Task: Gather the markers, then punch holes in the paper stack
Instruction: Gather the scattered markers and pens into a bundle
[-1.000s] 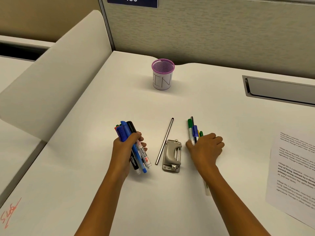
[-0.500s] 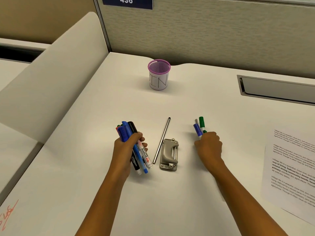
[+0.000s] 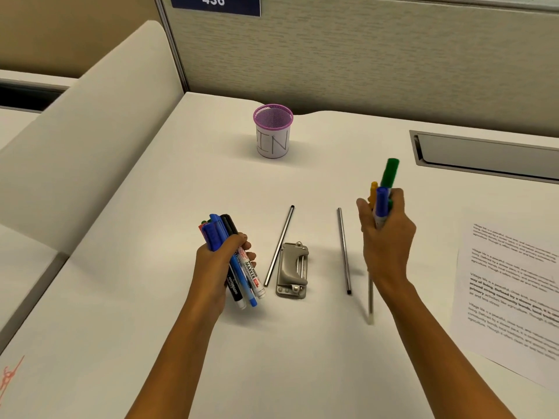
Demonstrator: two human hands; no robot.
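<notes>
The right hand (image 3: 388,240) has risen from the desk (image 3: 169,343) since half a second ago. It now holds its markers (image 3: 381,207) in the air, fingers closed around a green, a blue and a yellow one. A dark thin rod (image 3: 344,252) now lies uncovered on the desk just left of this hand. Below the wrist a pale stick (image 3: 370,300) shows, blurred; I cannot tell if the hand holds it.

The left hand (image 3: 216,261) has not moved and still grips a bundle of markers (image 3: 215,234) low over the desk. Two of them read "WHITEBOARD MARKER".

Between the hands lie the hole punch (image 3: 292,270) and another rod (image 3: 279,246) just beside it. The paper stack (image 3: 514,297), printed with text too small to read, lies at the right edge. Farther back stands a purple mesh cup (image 3: 273,137) labelled "IN", under a sign (image 3: 214,1) reading "436".
</notes>
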